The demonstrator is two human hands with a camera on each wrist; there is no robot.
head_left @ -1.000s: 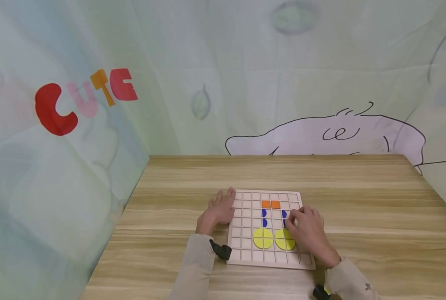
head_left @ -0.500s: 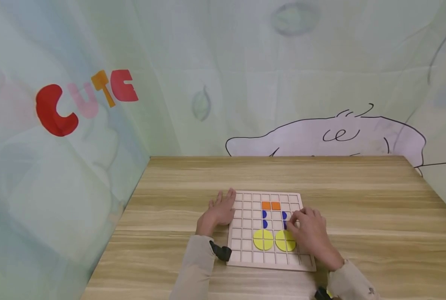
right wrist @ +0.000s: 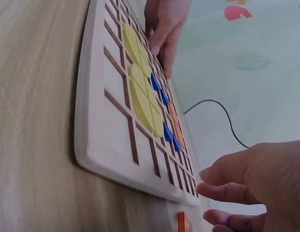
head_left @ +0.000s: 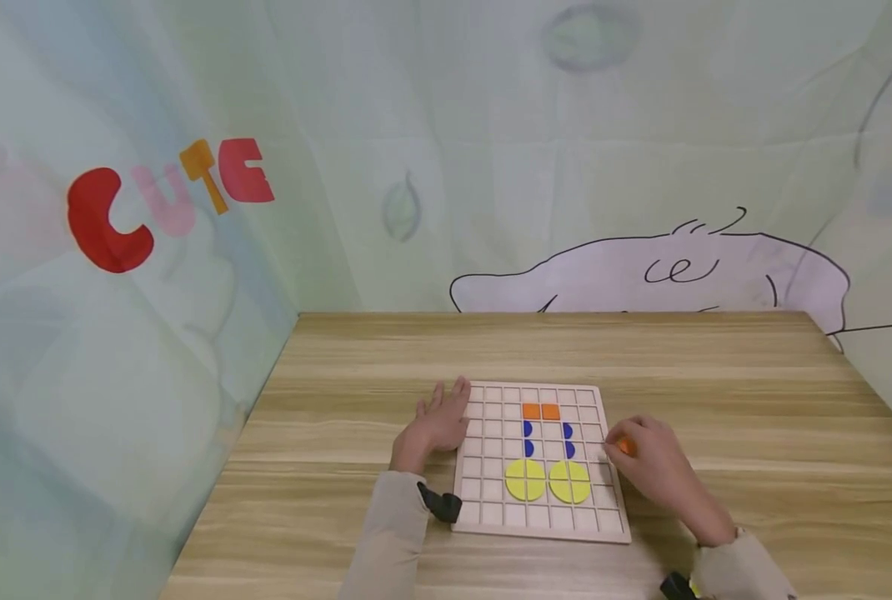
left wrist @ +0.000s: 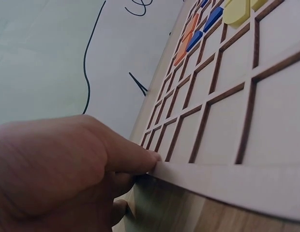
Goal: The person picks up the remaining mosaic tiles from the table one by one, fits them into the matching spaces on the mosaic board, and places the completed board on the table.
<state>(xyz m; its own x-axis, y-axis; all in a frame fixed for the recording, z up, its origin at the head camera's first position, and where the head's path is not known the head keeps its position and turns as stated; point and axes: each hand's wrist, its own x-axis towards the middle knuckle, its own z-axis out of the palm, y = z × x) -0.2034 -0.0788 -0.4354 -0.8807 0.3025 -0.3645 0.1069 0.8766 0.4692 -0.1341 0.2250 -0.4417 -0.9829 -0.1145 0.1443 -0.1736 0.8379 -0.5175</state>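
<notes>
A pale wooden grid board (head_left: 494, 475) lies on the table. Two yellow discs (head_left: 525, 481), each made of quarter pieces, sit in its lower cells. Small blue half-discs (head_left: 528, 429) stand in two columns above them, topped by two orange squares (head_left: 540, 412). My left hand (head_left: 440, 418) rests along the board's left edge, fingers extended, thumb at the rim in the left wrist view. My right hand (head_left: 652, 458) is just off the right edge. An orange piece (right wrist: 184, 222) shows on the table by its fingers, which are parted in the right wrist view.
The wooden table (head_left: 386, 350) extends around the board, with its back edge against a printed curtain (head_left: 461, 150). A black strap piece (head_left: 442, 502) sits at the left wrist, another (head_left: 677, 586) at the right cuff.
My right hand has moved right, off the board, uncovering the right blue column and cells beside it. An orange piece now shows at its fingers. My left hand stays in place.
</notes>
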